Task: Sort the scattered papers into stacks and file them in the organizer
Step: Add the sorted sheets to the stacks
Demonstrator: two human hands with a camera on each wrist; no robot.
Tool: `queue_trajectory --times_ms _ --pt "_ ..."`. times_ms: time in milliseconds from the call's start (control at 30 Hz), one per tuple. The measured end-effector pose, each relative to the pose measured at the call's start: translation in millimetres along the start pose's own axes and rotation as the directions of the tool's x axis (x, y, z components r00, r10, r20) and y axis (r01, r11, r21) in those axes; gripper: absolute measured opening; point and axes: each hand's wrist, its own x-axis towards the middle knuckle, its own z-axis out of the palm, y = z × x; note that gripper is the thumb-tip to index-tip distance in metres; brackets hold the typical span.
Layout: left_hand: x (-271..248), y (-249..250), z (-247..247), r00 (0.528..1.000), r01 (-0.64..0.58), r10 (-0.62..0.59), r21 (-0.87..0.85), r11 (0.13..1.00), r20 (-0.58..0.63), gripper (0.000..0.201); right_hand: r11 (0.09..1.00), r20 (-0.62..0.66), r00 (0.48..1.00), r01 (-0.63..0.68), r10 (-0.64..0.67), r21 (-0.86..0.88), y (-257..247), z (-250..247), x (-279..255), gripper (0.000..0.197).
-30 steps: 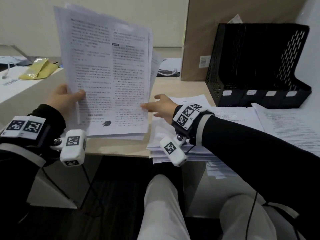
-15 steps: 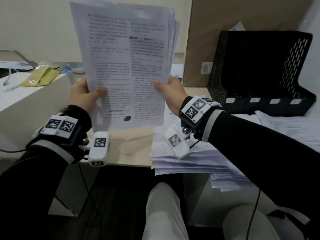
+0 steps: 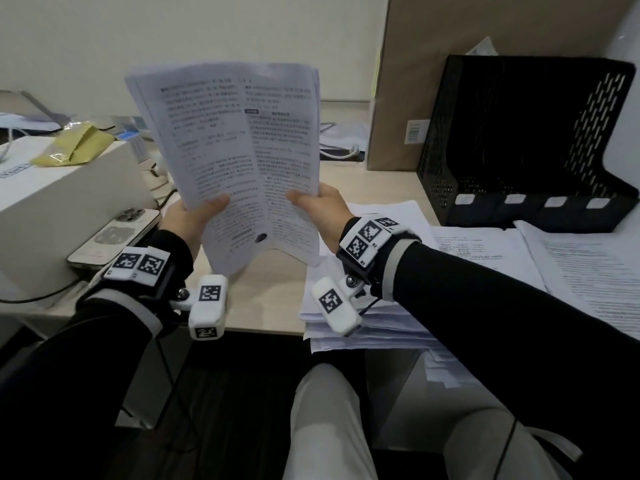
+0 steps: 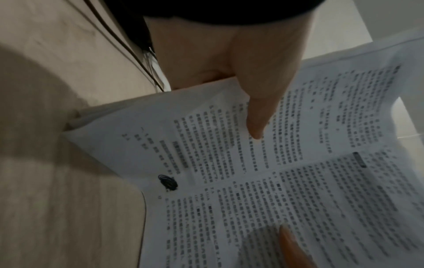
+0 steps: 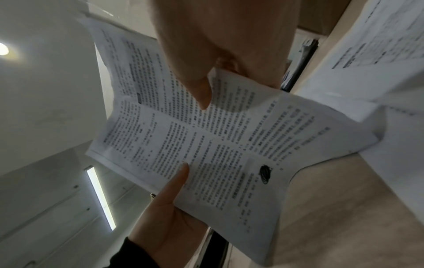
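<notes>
Papers (image 3: pixel 239 161) stand upright above the front edge of the surface (image 3: pixel 277 306); we pinch this sheaf at its lower sides, left hand (image 3: pixel 188 216) and right hand (image 3: pixel 325 209) each with thumb on the printed face. Our black organizer (image 3: pixel 526 140) sits at the far right

Organizer (image 3: pixel 526 140) slots seemingly open; paper piles (image 3: pixel 485 251) crowd approach.

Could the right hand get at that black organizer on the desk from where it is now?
Probably yes, though not freely. The black organizer stands open-fronted just beyond the right hand, with only flat loose papers between them. But that hand and the left hand both grip the paper stack.
</notes>
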Motion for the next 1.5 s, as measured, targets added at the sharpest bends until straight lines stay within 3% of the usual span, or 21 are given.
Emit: queue_trajectory --times_ms 167,267,333,433,500,633,800,900,1000,1133,1233,1333,1400,1500 --pt "6 -13 -3 1.0 0.015 -0.015 0.057 0.998 0.011 0.031 0.989 0.05 0.996 -0.071 0.078 -0.132 13 2 3 0.03" --pt "4 -14 -2 1.0 0.016 -0.016 0.09 0.996 -0.008 0.026 0.98 0.07 0.993 -0.086 0.1 -0.177 22 0 6 0.016" --pt "4 -13 -2 0.999 0.024 -0.021 0.1 0.995 -0.035 0.029 0.981 0.071 0.992 -0.088 0.101 -0.172 22 -1 4 0.005" --pt "5 -5 -4 0.998 0.03 -0.024 0.11 0.993 -0.052 0.028 0.989 0.034 0.997 -0.061 0.066 -0.134 14 -3 2 0.012" --pt "4 8 -2 1.0 0.014 -0.014 0.113 0.993 -0.003 0.029 0.994 0.01 0.999 -0.032 0.034 -0.108 1 -7 -1 0.027" --pt "2 41 12 0.989 0.011 -0.023 0.083 0.997 0.143 0.027 0.991 0.014 0.999 0.039 -0.037 -0.131 -30 -26 -12 0.026" --pt "-7 78 45 0.931 0.061 -0.074 0.049 0.997 0.358 0.031 0.967 0.086 0.992 0.115 -0.097 -0.228 -64 -72 -34 0.026" --pt "-13 89 72 0.894 0.118 -0.117 0.024 0.993 0.433 0.047 0.941 0.097 0.992 0.113 -0.086 -0.318 -74 -106 -48 0.045" --pt "-19 93 105 0.889 0.137 -0.155 0.071 0.988 0.432 0.02 0.918 0.054 0.998 0.053 -0.034 -0.392 -76 -144 -57 0.042" --pt "-28 93 154 0.902 0.102 -0.164 0.172 0.98 0.399 0.025 0.917 0.013 1.0 0.007 -0.002 -0.399 -74 -192 -66 0.038" --pt "-33 98 193 0.942 0.033 -0.103 0.218 0.975 0.318 0.034 0.887 -0.148 0.982 0.036 -0.117 -0.461 -70 -210 -67 0.057" --pt "-32 102 227 0.973 -0.008 -0.056 0.273 0.962 0.226 0.031 0.75 -0.323 0.902 0.001 -0.287 -0.662 -71 -215 -76 0.083" --pt "-30 104 246 0.984 -0.021 -0.037 0.318 0.948 0.177 0.031 0.673 -0.238 0.904 0.07 -0.355 -0.737 -76 -211 -92 0.087" --pt "-31 105 271 0.99 -0.034 -0.02 0.373 0.927 0.14 0.032 0.616 -0.051 0.986 0.057 -0.157 -0.786 -78 -194 -109 0.097"
